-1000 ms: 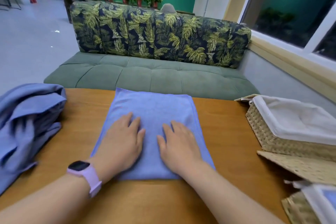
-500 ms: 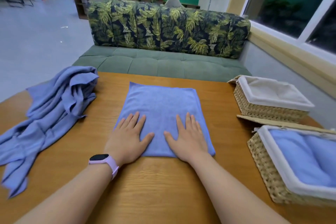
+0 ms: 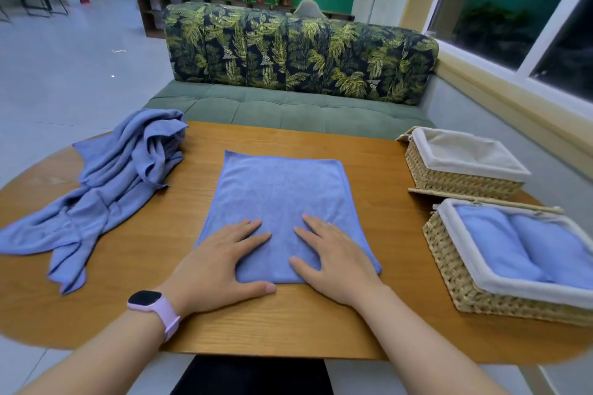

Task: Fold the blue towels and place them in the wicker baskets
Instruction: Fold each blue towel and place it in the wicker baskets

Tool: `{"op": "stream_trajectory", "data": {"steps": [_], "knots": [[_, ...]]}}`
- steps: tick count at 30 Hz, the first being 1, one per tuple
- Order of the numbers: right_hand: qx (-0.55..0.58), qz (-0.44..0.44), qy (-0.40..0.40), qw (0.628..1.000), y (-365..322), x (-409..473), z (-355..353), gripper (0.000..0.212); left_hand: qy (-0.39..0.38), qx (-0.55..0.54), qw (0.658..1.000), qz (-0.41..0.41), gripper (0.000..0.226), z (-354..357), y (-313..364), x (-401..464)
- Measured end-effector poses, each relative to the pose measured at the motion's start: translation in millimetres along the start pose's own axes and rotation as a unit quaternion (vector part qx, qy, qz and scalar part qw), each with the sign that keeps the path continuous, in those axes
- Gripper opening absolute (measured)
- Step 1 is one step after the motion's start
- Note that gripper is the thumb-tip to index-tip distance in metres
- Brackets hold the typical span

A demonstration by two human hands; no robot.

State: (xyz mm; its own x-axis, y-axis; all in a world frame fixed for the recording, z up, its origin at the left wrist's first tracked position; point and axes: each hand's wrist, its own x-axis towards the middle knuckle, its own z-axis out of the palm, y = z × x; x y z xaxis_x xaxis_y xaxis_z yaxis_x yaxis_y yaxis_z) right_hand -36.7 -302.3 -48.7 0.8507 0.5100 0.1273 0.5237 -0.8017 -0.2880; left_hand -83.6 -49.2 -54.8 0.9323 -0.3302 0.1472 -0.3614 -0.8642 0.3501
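Head view showed both hands, left and right, slid back to the towel's near edge, fingers spread flat, likely ready for another fold.

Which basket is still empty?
The far basket, nearest the sofa: only its white liner shows. The near basket already holds folded blue towels.

bare forearms, lilac smartwatch with dark face
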Motion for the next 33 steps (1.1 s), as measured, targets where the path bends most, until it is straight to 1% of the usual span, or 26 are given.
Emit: {"op": "stream_trajectory", "data": {"steps": [1, 2, 4, 5, 6, 8, 9, 12, 15, 17, 20, 21, 23, 24, 25, 26, 28, 31, 33], "knots": [[0.000, -0.014, -0.009, 1.000, 0.9, -5.2, -2.7, 0.081, 0.007, -0.006, 1.000, 0.000, 0.092, -0.3, -1.2, -4.0], [-0.002, -0.027, -0.017, 0.999, 2.3, -10.6, -6.0, 0.083, 0.025, -0.017, 1.000, -0.002, 0.084, -0.4, -2.6, -8.5], [-0.007, -0.043, -0.028, 0.999, 9.1, -22.5, -11.6, 0.085, 0.074, -0.032, 0.997, 0.010, 0.059, -2.3, -5.6, -18.6], [-0.004, -0.045, -0.026, 0.999, 13.7, -28.6, -13.2, 0.083, 0.085, -0.026, 0.996, 0.022, 0.046, -5.2, -6.4, -23.6], [0.006, -0.043, -0.017, 0.999, 18.3, -35.0, -14.4, 0.078, 0.090, -0.015, 0.995, 0.036, 0.038, -8.7, -6.5, -28.4], [0.035, -0.027, 0.027, 0.999, 27.0, -46.9, -14.8, 0.059, 0.090, -0.001, 0.995, 0.049, 0.037, -14.7, -8.0, -36.6], [0.047, -0.014, 0.052, 0.997, 31.5, -52.1, -14.8, 0.051, 0.090, -0.005, 0.995, 0.038, 0.040, -17.4, -8.4, -39.7], [0.058, 0.019, 0.108, 0.992, 37.8, -62.7, -16.2, 0.044, 0.112, -0.052, 0.992, -0.020, 0.042, -19.1, -12.9, -47.1], [0.071, 0.041, 0.130, 0.988, 38.3, -64.7, -16.5, 0.035, 0.125, -0.061, 0.989, -0.050, 0.039, -17.7, -12.0, -50.4], [0.091, 0.044, 0.137, 0.985, 39.2, -63.4, -15.8, 0.031, 0.138, -0.082, 0.985, -0.061, 0.033, -19.3, -11.8, -51.7], [0.137, 0.057, 0.147, 0.978, 42.7, -60.3, -22.9, 0.028, 0.175, -0.124, 0.974, -0.075, 0.011, -24.8, -9.1, -50.9], [0.148, 0.062, 0.139, 0.977, 44.7, -57.6, -28.3, 0.023, 0.192, -0.144, 0.967, -0.088, 0.010, -25.4, -8.9, -49.1], [0.173, 0.084, 0.116, 0.974, 50.2, -47.5, -41.9, 0.014, 0.210, -0.207, 0.947, -0.130, 0.016, -27.9, -11.7, -41.4], [0.187, 0.097, 0.113, 0.971, 53.8, -39.7, -48.3, 0.015, 0.212, -0.240, 0.936, -0.143, 0.013, -30.8, -12.8, -35.9], [0.204, 0.108, 0.119, 0.966, 57.0, -30.1, -53.5, 0.021, 0.216, -0.259, 0.929, -0.151, 0.015, -33.7, -17.3, -27.9], [0.222, 0.115, 0.131, 0.959, 59.5, -19.3, -57.9, 0.027, 0.222, -0.279, 0.921, -0.155, 0.022, -38.7, -18.1, -18.5], [0.262, 0.136, 0.153, 0.943, 63.9, 7.2, -63.1, 0.036, 0.245, -0.315, 0.901, -0.169, 0.025, -49.5, -22.6, 6.0], [0.311, 0.175, 0.184, 0.916, 73.1, 53.5, -65.3, 0.045, 0.289, -0.292, 0.890, -0.199, 0.038, -61.8, -37.7, 50.3], [0.334, 0.193, 0.200, 0.900, 78.9, 85.1, -65.4, 0.043, 0.300, -0.265, 0.887, -0.230, 0.045, -64.6, -53.5, 80.8]]}}
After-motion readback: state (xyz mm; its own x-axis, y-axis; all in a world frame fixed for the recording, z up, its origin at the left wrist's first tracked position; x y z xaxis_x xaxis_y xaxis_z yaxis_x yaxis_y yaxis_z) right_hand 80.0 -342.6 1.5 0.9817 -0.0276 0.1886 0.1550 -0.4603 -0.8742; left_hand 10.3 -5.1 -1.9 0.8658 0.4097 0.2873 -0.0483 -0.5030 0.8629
